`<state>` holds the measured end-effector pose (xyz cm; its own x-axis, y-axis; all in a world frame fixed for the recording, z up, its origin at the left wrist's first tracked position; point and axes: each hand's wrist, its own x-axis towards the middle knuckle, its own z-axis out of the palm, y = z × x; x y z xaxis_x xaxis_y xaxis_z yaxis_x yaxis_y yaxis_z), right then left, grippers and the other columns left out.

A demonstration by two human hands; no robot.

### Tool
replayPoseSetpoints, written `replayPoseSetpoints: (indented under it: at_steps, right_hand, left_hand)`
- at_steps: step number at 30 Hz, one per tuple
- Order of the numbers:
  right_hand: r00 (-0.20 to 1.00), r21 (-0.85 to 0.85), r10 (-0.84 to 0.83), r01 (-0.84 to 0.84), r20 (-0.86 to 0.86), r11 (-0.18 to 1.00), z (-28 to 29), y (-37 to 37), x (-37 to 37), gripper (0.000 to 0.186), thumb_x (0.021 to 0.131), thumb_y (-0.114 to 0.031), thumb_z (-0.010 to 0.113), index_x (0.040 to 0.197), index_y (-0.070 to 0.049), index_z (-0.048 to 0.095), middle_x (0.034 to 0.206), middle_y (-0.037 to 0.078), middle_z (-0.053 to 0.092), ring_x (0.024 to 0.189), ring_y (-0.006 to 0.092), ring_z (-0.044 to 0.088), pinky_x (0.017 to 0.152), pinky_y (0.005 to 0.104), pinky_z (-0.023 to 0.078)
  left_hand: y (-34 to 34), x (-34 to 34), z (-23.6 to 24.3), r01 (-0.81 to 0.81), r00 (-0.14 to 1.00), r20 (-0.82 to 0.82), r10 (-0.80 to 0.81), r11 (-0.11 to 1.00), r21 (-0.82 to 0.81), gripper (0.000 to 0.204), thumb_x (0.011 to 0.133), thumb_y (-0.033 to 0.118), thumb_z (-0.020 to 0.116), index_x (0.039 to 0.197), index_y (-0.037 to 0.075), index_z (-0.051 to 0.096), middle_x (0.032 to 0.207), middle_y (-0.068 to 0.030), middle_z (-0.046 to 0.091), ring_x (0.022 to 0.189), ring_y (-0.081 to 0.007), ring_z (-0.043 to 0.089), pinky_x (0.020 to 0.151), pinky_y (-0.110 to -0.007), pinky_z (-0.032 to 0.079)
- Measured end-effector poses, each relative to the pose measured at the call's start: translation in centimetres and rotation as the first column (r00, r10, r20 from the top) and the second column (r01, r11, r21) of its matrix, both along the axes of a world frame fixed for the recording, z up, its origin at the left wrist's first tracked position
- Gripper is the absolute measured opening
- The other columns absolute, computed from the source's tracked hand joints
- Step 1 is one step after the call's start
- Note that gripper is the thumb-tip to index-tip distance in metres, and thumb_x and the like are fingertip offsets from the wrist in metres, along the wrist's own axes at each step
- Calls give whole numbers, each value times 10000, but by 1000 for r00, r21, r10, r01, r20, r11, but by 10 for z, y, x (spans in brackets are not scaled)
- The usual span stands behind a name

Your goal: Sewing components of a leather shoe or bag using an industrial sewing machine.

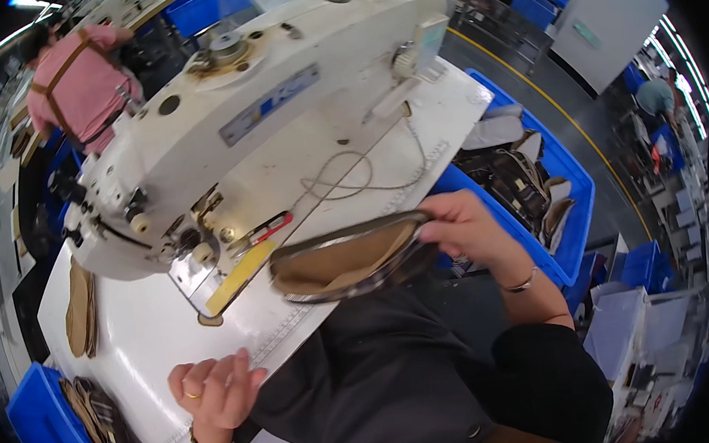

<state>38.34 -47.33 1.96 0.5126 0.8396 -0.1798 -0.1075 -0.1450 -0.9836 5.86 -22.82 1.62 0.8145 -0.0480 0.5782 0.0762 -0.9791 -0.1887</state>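
My right hand (465,227) pinches one end of an open pouch (345,260) with tan lining and a dark, plaid-looking outer side. It is held above the front edge of the white sewing table (139,367), its mouth facing up toward me. My left hand (216,392) is over the table's front edge, fingers loosely curled and apart, holding nothing. Beyond both hands stands a white sewing machine (277,102). Next to its needle area lie a yellow strip (241,278) and a red-handled tool (275,227), perhaps thread snips.
Tan fabric pieces (81,311) lie at the table's left. A blue bin (44,430) at lower left holds plaid pieces. Another blue bin (582,239), on the right, holds a pile of dark and tan pieces. A person in pink (81,85) works at far left.
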Motion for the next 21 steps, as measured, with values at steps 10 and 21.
replayPoseSetpoints:
  at_steps: [10,21]
  right_hand:
    - [284,-118,-195,796,939,594,-11,-236,85,444,745,-132,802,1163,-32,689,869,47,713,644,156,601,617,329,485]
    - [23,-146,173,-444,985,884,-8,99,-12,162,803,-122,711,960,-82,701,656,42,553,592,217,608,517,364,468]
  left_hand:
    - [88,-39,-2,-356,934,63,352,932,69,138,885,138,710,989,49,724,849,-76,634,804,-278,579,783,-425,448]
    - [192,-65,-11,-668,711,-18,703,667,-329,123,891,96,654,985,51,719,997,-145,694,936,-374,638,837,-444,508]
